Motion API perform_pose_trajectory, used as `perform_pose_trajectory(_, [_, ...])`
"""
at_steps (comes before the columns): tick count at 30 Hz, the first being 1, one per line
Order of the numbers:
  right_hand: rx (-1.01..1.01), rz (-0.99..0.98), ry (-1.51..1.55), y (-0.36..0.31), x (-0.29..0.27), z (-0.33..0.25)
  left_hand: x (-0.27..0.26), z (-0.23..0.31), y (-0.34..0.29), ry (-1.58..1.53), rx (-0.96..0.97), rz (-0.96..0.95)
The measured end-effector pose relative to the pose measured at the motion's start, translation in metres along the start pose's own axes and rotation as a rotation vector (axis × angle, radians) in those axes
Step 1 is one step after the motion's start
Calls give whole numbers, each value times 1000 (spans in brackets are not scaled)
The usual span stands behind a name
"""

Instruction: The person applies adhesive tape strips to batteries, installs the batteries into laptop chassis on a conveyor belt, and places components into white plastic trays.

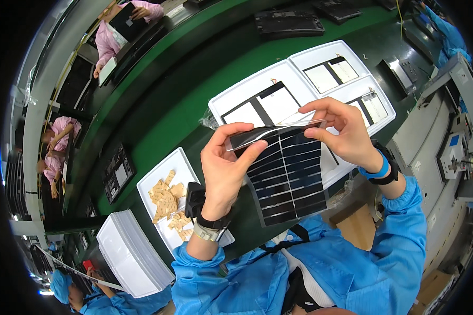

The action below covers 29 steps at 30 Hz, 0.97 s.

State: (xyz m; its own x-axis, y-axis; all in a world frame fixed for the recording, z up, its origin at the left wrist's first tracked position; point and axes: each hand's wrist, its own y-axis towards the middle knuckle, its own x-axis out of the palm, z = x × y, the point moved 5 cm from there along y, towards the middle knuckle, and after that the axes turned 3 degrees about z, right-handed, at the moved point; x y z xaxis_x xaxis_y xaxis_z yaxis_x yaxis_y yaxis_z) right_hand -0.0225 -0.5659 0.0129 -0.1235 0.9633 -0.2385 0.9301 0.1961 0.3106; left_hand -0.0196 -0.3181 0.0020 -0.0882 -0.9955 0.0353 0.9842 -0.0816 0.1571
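Between my two hands hangs a clear-backed sheet of black adhesive strips [302, 181], its strips set in two columns. Its upper edge is bent over, and the transparent film there catches the light. My left hand [223, 165] pinches the left end of that folded edge between thumb and fingers. At the other end, my right hand [347, 131] has its thumb and index finger closed on the film's corner. Below and behind the sheet lies a white tray [218, 107] with flat black-and-white panels [284, 102], partly covered by the sheet and my hands.
A second white tray [144, 184] holds tan paper scraps [165, 199] beside my left wrist. Stacked white trays [129, 257] stand at lower left. Black devices [289, 23] lie along the green bench [163, 113]. Other people in pink [108, 42] and blue [452, 34] work nearby.
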Motion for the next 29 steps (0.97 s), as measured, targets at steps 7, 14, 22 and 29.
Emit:
perform_pose_trajectory(7, [-240, 78, -525, -14, -10, -46, 17, 0, -23, 117, 138, 162])
perform_pose_trajectory(14, [-16, 23, -61, -14, 12, -53, 33, -4, -37, 82, 164, 158])
perform_pose_trajectory(22, [101, -25, -221, -6, -34, -34, 61, -5, -82, 203, -125, -260])
perform_pose_trajectory(29, [386, -280, -261, 1, -19, 55, 59, -53, -65, 804, 292, -200])
